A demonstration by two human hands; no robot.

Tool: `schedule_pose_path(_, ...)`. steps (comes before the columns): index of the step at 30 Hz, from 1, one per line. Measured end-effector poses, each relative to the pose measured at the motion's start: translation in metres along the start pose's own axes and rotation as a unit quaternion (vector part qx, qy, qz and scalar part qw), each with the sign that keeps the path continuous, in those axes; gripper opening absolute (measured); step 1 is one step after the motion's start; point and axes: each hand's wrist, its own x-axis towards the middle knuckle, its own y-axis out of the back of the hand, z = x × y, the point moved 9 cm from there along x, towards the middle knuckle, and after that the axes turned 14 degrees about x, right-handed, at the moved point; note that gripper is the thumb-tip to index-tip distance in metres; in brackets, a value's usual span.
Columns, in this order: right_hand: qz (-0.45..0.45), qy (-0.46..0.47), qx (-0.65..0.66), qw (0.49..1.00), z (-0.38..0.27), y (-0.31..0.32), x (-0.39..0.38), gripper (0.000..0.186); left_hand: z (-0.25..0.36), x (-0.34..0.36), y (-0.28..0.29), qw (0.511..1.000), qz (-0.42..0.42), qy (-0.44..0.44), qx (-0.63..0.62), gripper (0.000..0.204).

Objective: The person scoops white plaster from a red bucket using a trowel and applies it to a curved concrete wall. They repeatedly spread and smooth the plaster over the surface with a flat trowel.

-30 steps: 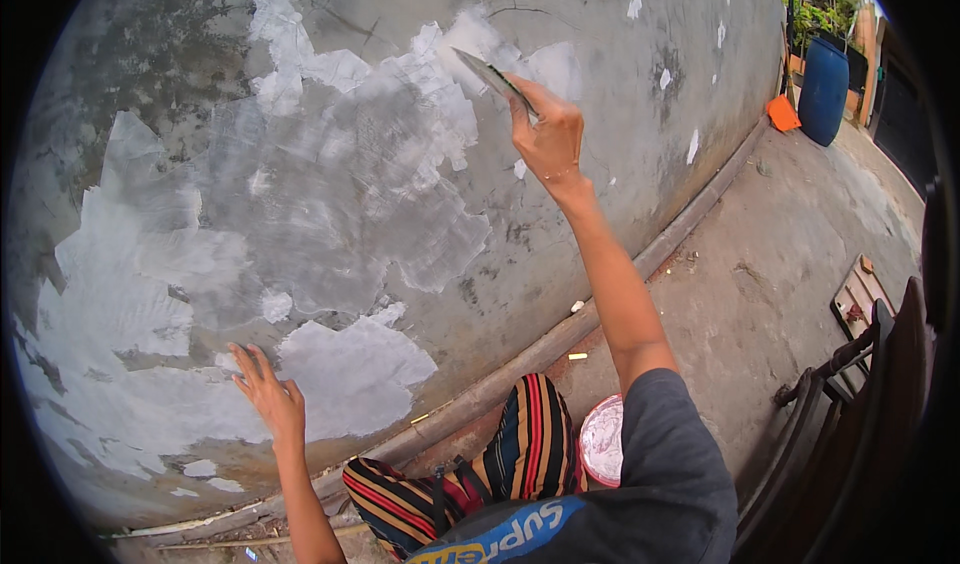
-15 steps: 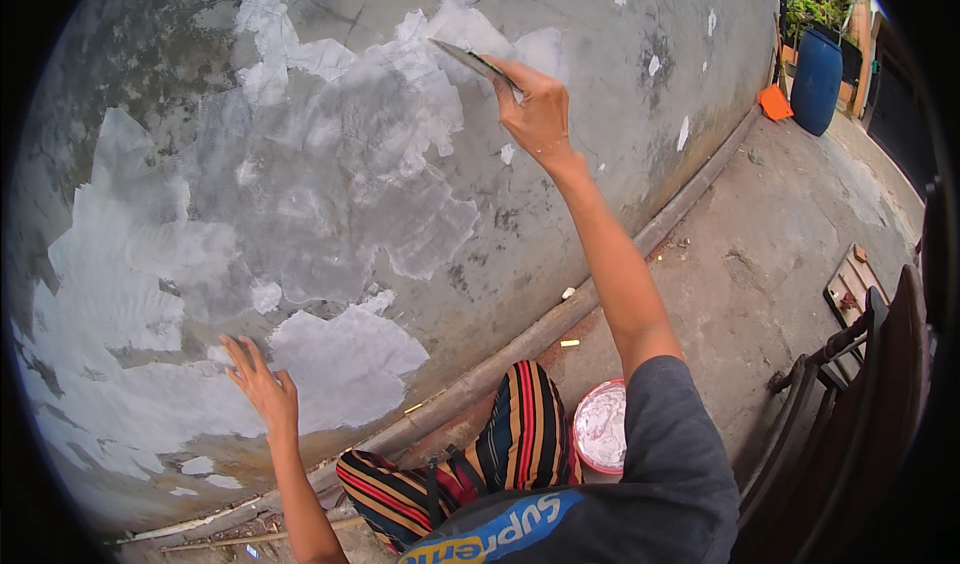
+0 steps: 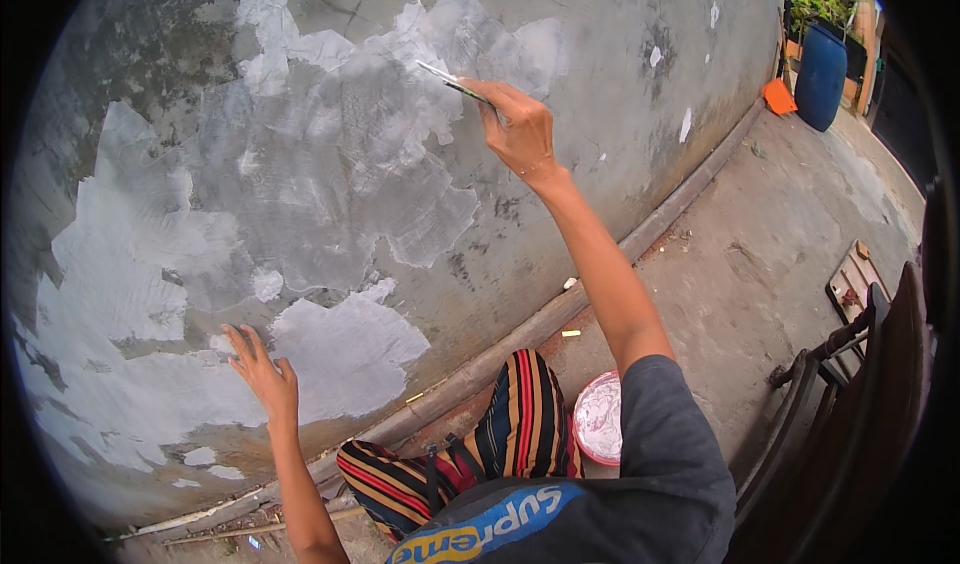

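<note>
My right hand [image 3: 522,132] is closed around a putty knife [image 3: 450,81], its thin blade seen almost edge-on and carrying white paste. The blade is at the upper part of a grey wall [image 3: 610,114]; whether it touches the surface is hard to tell. White and grey filler patches [image 3: 345,356] spread over much of the wall. Lower left, my left hand [image 3: 268,379] rests with fingers spread against the wall, at the edge of one patch, holding nothing. Beside my knee stands a round red tub [image 3: 579,440] with white paste [image 3: 602,412] in it, partly hidden by my right sleeve.
A raised ledge [image 3: 655,226] runs along the wall's foot. To the right are a dark wooden bench [image 3: 850,414] and a flat tray-like board [image 3: 853,282]. Farther off stand a blue barrel [image 3: 821,79] and an orange dustpan-like piece [image 3: 779,96].
My right hand has moved a little left and down with the putty knife, whose blade now shows white paste. The bright patch above it looks greyer and thinner. My left hand stays in place.
</note>
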Motion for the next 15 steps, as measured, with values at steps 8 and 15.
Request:
schedule_pose_path(8,0.161,0.033,-0.173,0.971,0.026,0.006,0.037,0.043,0.005,0.000,-0.003,1.000,0.003,0.004,0.002,0.088)
schedule_pose_path(15,-0.027,0.000,-0.046,0.999,-0.005,-0.016,-0.004,0.036,-0.007,-0.014,-0.002,1.000,0.003,-0.004,0.012,0.088)
